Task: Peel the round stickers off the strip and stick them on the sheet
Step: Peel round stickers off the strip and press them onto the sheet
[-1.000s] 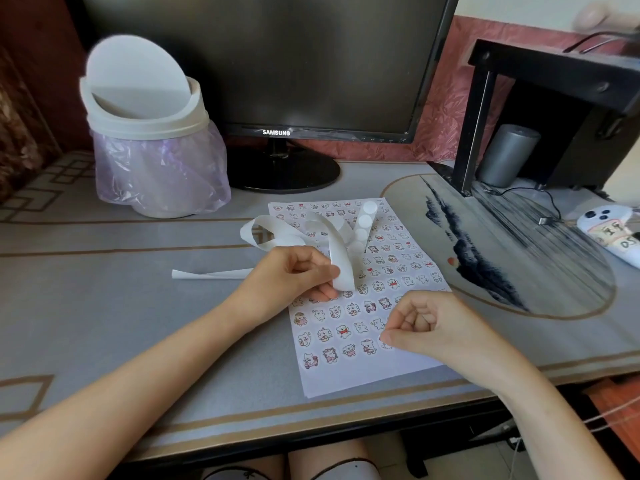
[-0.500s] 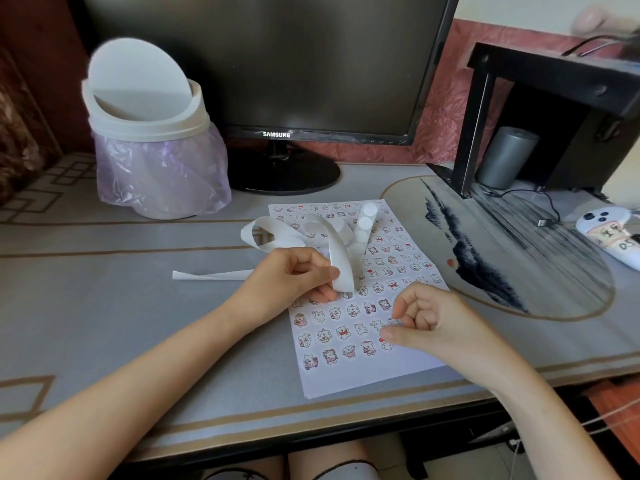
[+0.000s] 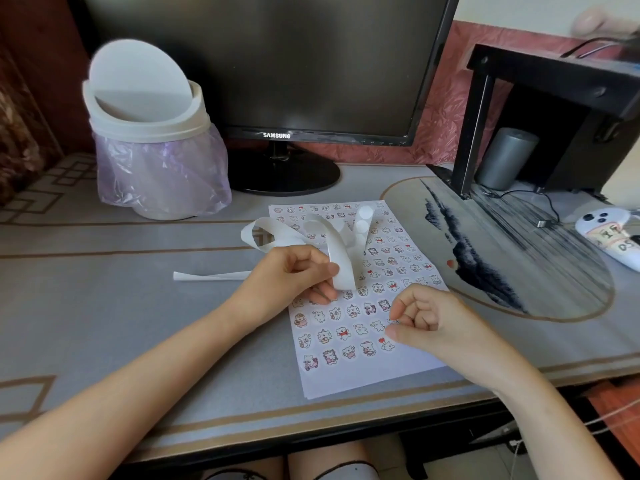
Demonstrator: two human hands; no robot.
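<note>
Right hand (image 3: 426, 323) low on one sheet (image 3: 346, 379) on the desk (image 3: 138, 323), fingers curled in, thumb tip touched the paper, left hand (image 3: 291, 275) pinched one looped strip (image 3: 341, 261) above the sheet, two round stickers (image 3: 364, 214) showed on its raised end, one bin (image 3: 152, 161) and one monitor (image 3: 270, 64) stood behind.

I see a grey surface (image 3: 104, 306) with tan lines, a dark monitor (image 3: 277, 64) at its back, a white bin (image 3: 145, 133) beside it, and a pink wall (image 3: 440, 140) behind.

Left hand (image 3: 291, 275) pinching, right hand (image 3: 427, 322) curled, thumb out
</note>
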